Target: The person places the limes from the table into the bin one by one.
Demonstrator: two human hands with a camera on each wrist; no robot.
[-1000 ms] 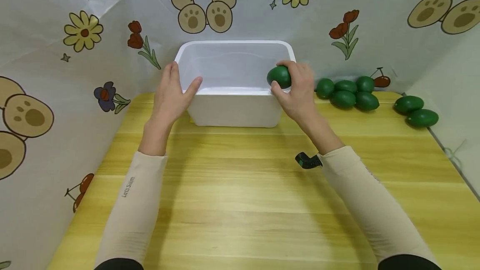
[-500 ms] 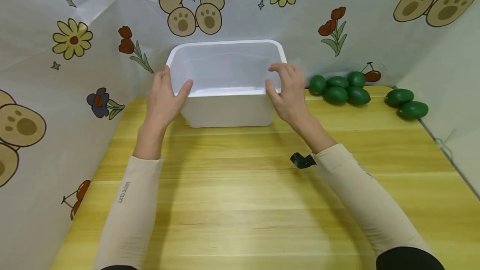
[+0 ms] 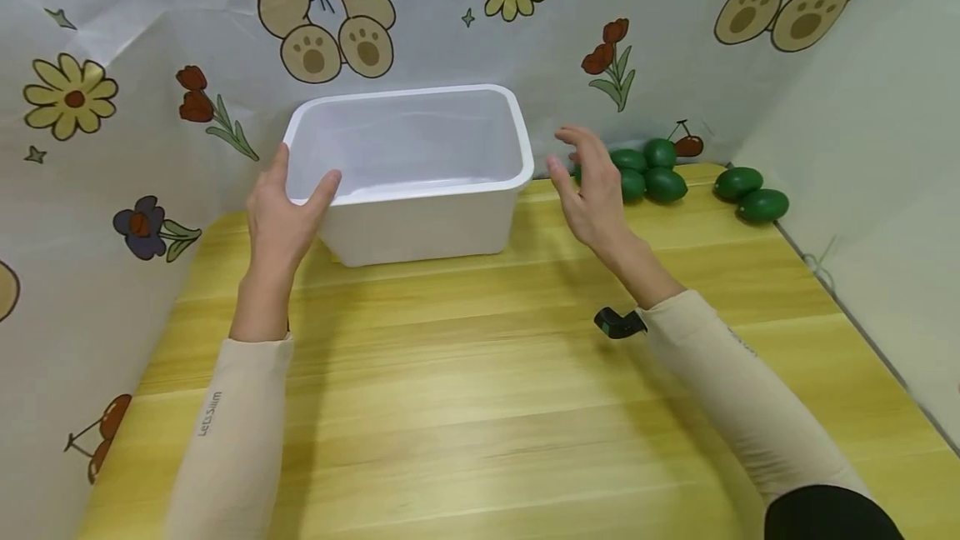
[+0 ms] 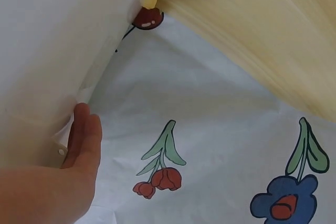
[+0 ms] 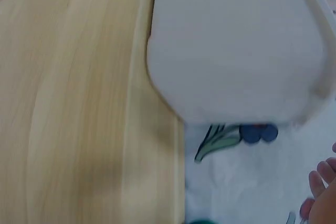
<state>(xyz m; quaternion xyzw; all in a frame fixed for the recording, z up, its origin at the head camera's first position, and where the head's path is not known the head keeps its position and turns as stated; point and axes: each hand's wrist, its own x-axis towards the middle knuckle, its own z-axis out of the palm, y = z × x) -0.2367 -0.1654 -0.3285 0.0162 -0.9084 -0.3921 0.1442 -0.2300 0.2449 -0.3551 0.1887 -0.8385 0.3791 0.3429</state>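
A white rectangular plastic bin [image 3: 420, 223] stands at the back of the table in the head view. My left hand [image 3: 283, 211] holds its front left corner, thumb over the rim and fingers along the outer side. In the left wrist view those fingers [image 4: 86, 140] lie against the bin's wall. Off the bin's right side, my right hand [image 3: 596, 194] hangs in the air with fingers loosely bent and nothing in them. Beyond it sit dark green, smooth limes [image 3: 664, 185], partly hidden by the hand. The visible inside of the bin shows no lime; its near floor is hidden.
Two more limes [image 3: 762, 206] lie near the right edge of the wooden table [image 3: 450, 373]. A printed white cloth [image 3: 435, 48] hangs behind the bin and down the left. A pale wall [image 3: 885, 190] borders the right.
My right hand held a lime over the bin, let it go, then moved right, away from the rim. My left hand stays on the bin. The head view has swung right.
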